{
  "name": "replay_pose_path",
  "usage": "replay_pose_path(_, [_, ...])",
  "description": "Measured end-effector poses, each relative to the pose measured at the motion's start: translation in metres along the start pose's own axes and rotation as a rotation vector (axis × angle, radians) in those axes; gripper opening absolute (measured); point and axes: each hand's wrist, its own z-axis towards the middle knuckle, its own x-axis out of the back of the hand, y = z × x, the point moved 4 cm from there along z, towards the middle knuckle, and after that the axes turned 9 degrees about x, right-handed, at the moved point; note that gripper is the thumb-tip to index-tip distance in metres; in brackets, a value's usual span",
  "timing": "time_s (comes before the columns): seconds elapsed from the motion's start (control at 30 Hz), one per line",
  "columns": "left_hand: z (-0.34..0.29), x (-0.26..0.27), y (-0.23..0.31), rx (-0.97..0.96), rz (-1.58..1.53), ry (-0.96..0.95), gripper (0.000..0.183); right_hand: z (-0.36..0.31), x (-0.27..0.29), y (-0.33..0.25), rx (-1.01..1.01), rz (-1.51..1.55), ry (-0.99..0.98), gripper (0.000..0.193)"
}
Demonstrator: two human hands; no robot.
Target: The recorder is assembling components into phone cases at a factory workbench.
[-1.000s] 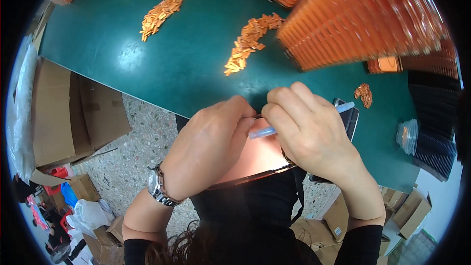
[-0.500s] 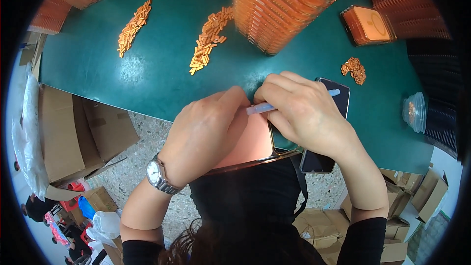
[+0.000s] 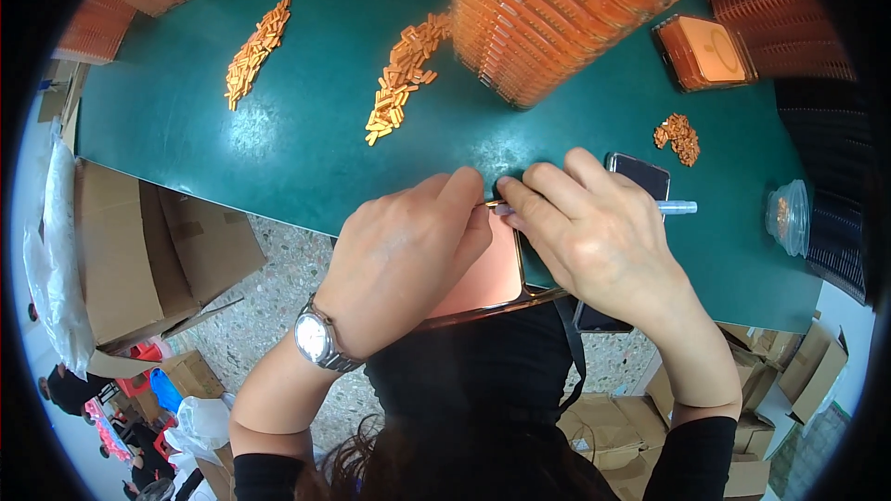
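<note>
My left hand [image 3: 394, 250], a watch [image 3: 316, 339] on its wrist, is closed with fingertips pinched at the upper edge of a pink phone case [image 3: 492, 280] with a shiny gold rim. The case lies tilted at the table's front edge, partly hidden under this hand. My right hand [image 3: 594, 237] is closed around a thin, light-blue, pen-like tool [image 3: 678, 208]. Its tip meets the case's top edge beside my left fingertips; its other end sticks out to the right. A dark smartphone [image 3: 640, 174] lies partly beneath my right hand.
Small orange pieces form one pile [image 3: 257, 51] at far left and another [image 3: 401, 79] near the middle. Smaller brown bits [image 3: 678, 138] lie right. A tall stack of orange cases [image 3: 548, 28] stands ahead, a clear cup [image 3: 787, 216] at right. Cardboard boxes [image 3: 167, 255] flank the table.
My right hand has shifted right and its fingers have extended more; the tool has swung nearer level. My left hand and the case have moved slightly right. The view has shifted a little.
</note>
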Motion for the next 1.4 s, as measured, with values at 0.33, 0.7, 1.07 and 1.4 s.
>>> replay_pose_path(0.33, [-0.002,-0.003,0.005,0.017,0.033,0.039,0.012,-0.004,-0.009,-0.010,-0.115,-0.028,0.083,0.021])
replay_pose_path(0.7, [-0.026,0.077,0.021,0.063,-0.593,-0.481,0.050,-0.024,0.064,-0.017,0.291,-0.288,0.628,0.033])
replay_pose_path(1.07, [-0.029,0.116,0.071,0.171,-0.533,-0.441,0.079,-0.102,0.088,0.095,-0.039,-0.220,0.744,0.041])
replay_pose_path(1.4, [0.052,0.196,0.186,-0.190,-0.103,0.342,0.090,-0.176,0.040,0.161,-0.373,-0.040,0.661,0.019])
